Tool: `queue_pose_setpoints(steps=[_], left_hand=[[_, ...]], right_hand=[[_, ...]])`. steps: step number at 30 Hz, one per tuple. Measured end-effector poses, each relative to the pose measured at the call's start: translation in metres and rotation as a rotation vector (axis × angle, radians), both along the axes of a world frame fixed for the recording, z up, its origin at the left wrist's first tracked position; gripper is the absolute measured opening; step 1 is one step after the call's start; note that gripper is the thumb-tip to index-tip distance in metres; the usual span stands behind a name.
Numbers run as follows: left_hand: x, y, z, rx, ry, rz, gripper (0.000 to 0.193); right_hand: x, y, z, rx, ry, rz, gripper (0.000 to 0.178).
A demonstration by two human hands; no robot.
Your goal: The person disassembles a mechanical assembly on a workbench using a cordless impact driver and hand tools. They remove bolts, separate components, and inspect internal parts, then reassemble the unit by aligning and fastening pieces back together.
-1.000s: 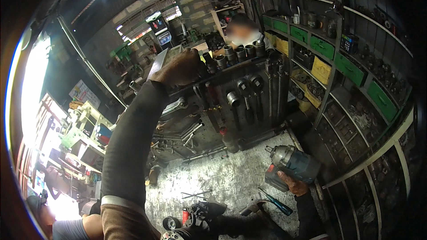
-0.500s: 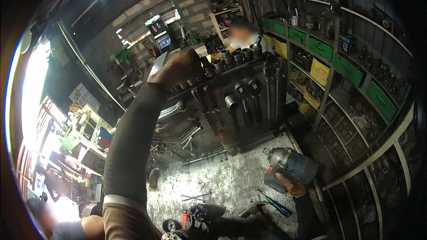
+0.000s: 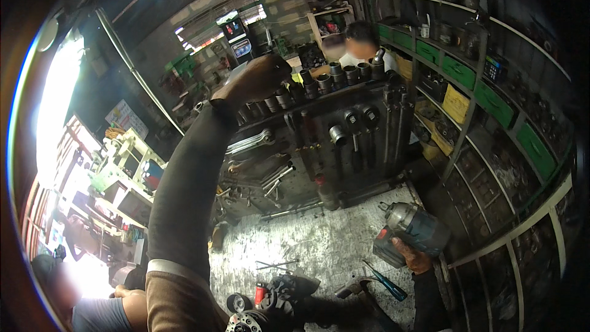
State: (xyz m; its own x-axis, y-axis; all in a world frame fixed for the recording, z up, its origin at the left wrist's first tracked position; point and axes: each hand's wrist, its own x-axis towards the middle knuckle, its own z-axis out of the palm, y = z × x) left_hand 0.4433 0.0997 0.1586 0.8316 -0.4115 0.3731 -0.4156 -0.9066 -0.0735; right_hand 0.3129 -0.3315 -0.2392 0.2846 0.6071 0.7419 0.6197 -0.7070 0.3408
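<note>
Head view: L hand (image 3: 258, 78) 11 o'clock, at socket row (image 3: 324, 85) 12 o'clock; can't tell if gripping any. R hand (image 3: 413, 257) 4 o'clock, gripping impact wrench (image 3: 420, 229). Step looks like socket reach; next move prob. needs firm L pinch.

The view looks from the wearer's head — the left one of two fisheye cameras side by side — forward and down across the counter (image 3: 246, 241). The left sleeve (image 3: 189, 190) looms close to the lens; both the left hand (image 3: 257, 79) and right hand (image 3: 413, 256) fit in. Shelves (image 3: 452, 5) bend along the right rim, while the block wall (image 3: 286, 7) stands far off, near the top.
</note>
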Motion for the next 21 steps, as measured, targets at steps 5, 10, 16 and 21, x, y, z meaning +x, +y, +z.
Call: queue_pose_setpoints(steps=[5,10,16,21], left_hand=[[0.002,-0.001,0.001,0.046,0.089,0.023,0.037],[-0.020,0.016,0.022,-0.078,0.053,0.177,0.041],[-0.079,0.081,0.054,0.258,-0.271,0.094,0.021],[-0.167,0.094,0.053,-0.075,-0.320,0.215,0.024]], right_hand=[[-0.010,0.003,0.003,0.908,1.073,0.350,0.046],[-0.014,0.008,0.023,0.990,1.147,0.337,0.043],[-0.021,0.007,0.041,1.200,1.312,0.411,0.042],[-0.016,0.000,0.035,1.160,1.351,0.288,0.041]])
